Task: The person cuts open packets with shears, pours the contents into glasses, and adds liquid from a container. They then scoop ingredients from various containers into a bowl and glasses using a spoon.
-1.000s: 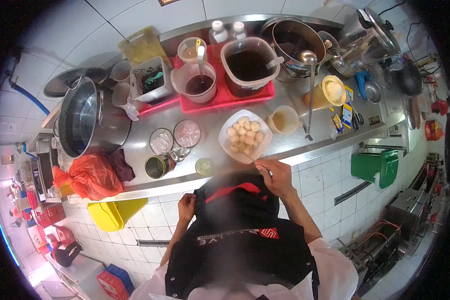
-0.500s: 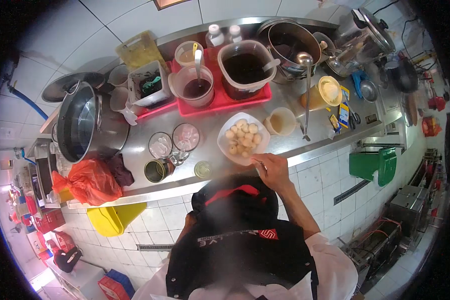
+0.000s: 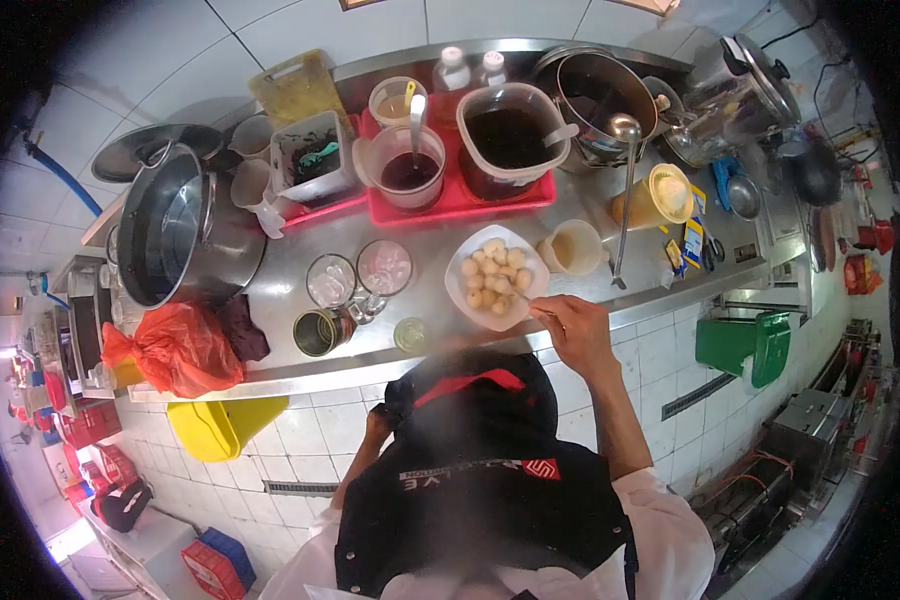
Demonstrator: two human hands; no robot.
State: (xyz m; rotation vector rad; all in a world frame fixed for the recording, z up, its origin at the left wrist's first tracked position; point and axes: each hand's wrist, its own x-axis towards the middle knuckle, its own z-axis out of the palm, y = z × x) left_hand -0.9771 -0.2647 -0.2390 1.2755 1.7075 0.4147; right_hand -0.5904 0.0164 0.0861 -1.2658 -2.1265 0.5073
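My right hand [image 3: 577, 332] is closed in a pinch on a slim metal utensil [image 3: 516, 290], which reaches over the near right rim of a white bowl [image 3: 467, 308]. The utensil's tip is among pale round balls [image 3: 490, 262] in the bowl, so its kind cannot be made out. Just right of the bowl stands a beige plastic cup [image 3: 573, 248] with pale liquid. Two glasses with ice, a left glass [image 3: 331, 281] and a right glass [image 3: 384, 268], stand to the left. Below them is an open can [image 3: 322, 331]. My left hand [image 3: 377, 425] is low beside my body, its fingers mostly hidden.
Behind the bowl, a red tray [image 3: 395, 208] carries tubs of dark liquid. A ladle [image 3: 625, 190] lies across the steel counter [image 3: 410, 255] at right, by a large pot [image 3: 605, 85]. At left are another pot [image 3: 170, 225] and an orange bag [image 3: 175, 350].
My right hand has lifted slightly away from the bowl's rim, and the utensil now shows among the balls. My left hand shows more beside my body. The view has shifted slightly.
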